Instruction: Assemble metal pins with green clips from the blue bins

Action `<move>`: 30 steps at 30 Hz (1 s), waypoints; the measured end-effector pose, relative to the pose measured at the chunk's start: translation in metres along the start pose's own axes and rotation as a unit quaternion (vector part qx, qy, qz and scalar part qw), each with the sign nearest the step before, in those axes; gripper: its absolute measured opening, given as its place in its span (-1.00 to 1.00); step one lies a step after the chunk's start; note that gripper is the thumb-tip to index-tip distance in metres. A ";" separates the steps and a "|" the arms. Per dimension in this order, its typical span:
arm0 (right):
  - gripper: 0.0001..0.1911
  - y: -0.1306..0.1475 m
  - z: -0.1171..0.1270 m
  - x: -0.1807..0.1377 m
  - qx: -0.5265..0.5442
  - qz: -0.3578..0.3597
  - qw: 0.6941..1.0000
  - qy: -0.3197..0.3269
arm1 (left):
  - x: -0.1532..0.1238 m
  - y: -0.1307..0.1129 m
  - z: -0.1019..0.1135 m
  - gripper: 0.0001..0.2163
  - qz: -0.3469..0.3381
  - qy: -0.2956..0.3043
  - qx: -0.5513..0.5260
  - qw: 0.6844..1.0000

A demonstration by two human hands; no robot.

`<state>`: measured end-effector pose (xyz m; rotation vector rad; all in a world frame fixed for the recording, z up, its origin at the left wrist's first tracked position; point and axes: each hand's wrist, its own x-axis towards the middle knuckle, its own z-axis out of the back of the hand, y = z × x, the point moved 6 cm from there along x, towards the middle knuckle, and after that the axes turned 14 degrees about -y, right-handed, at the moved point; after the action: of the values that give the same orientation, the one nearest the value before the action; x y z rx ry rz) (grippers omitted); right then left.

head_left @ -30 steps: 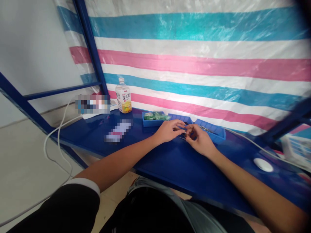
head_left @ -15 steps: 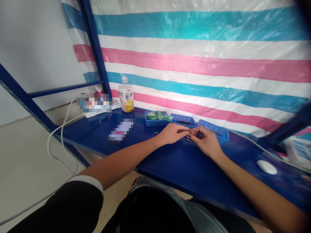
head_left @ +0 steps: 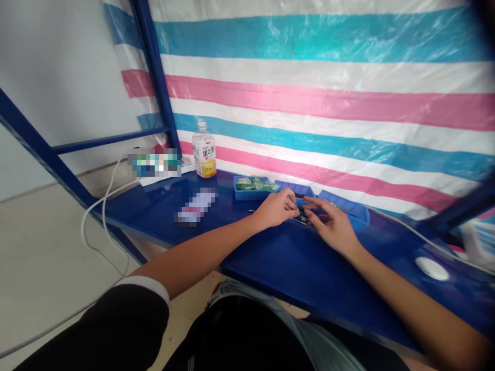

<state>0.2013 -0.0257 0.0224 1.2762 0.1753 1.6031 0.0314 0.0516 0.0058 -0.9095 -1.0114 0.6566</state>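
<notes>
My left hand (head_left: 276, 208) rests on the blue table (head_left: 270, 257), its fingers curled in a pinch on a small dark part that I cannot make out. My right hand (head_left: 328, 221) lies beside it with fingers stretched out over thin metal pieces (head_left: 299, 217) on the table. Both hands sit just in front of three blue trays: the left tray (head_left: 251, 188) holds green packets, the middle tray (head_left: 297, 189) holds small dark parts, and the right tray (head_left: 346, 207) holds metal bits.
A juice bottle (head_left: 204, 152) stands at the back left near a white power strip (head_left: 162, 175) and its cable (head_left: 100, 216). A blurred flat item (head_left: 195, 206) lies left of the hands. A white round object (head_left: 432, 268) sits at right. Striped tarp behind; blue frame posts at the sides.
My hands have drawn slightly apart. The right hand's fingers went from a pinch to stretched out over the table. The view shifted a little to the left.
</notes>
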 end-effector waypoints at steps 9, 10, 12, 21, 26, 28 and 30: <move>-0.83 -0.002 -0.006 0.001 -0.079 0.084 0.993 0.021 | 0.000 -0.008 0.002 -0.65 -0.033 0.007 0.062 0.998; -0.83 -0.005 -0.006 0.001 -0.085 0.079 0.993 0.020 | 0.000 -0.010 0.003 -0.65 -0.036 0.002 0.068 0.997; -0.83 -0.009 -0.006 0.001 -0.094 0.068 0.993 0.011 | 0.000 -0.015 0.006 -0.67 -0.045 -0.007 0.078 0.996; -0.73 -0.009 -0.010 0.000 -0.090 0.035 0.994 0.045 | 0.001 -0.028 0.012 -0.63 -0.055 -0.064 0.076 0.994; -0.63 -0.014 -0.015 0.003 -0.029 -0.041 0.997 0.054 | 0.003 -0.020 0.014 -0.53 -0.052 -0.066 0.069 0.994; -0.56 -0.019 -0.016 0.006 0.023 -0.090 0.995 0.034 | 0.004 -0.014 0.014 -0.55 -0.051 -0.055 0.089 0.993; -0.52 -0.024 -0.016 0.009 0.076 -0.135 0.988 0.007 | 0.004 -0.009 0.012 -0.62 -0.059 -0.032 0.122 0.990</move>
<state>0.2048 -0.0007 0.0060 1.2955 0.4671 1.3854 0.0221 0.0541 0.0186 -0.6125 -1.0082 0.6956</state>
